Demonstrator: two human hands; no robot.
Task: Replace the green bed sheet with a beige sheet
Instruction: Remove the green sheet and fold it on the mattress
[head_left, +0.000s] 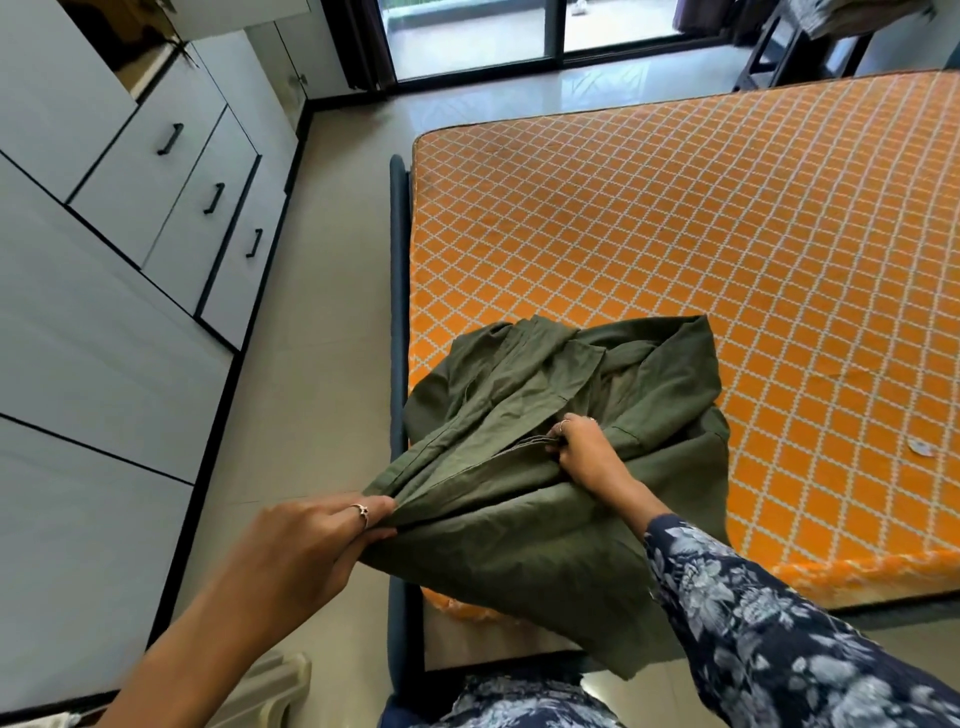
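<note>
At the bed's corner, my left hand (332, 535) and right hand (582, 452) pinch the green sheet (519, 545), its gathered edge stretched between them.

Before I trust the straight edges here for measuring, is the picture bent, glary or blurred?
Head view: wide-angle bending curves the cabinets and the mattress edge; window daylight glares on the floor; the green sheet and both hands look sharp.

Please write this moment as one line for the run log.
stage: folding green sheet | left hand: pinches sheet edge | right hand: grips folds | mattress: bare | beige sheet: not seen
</note>
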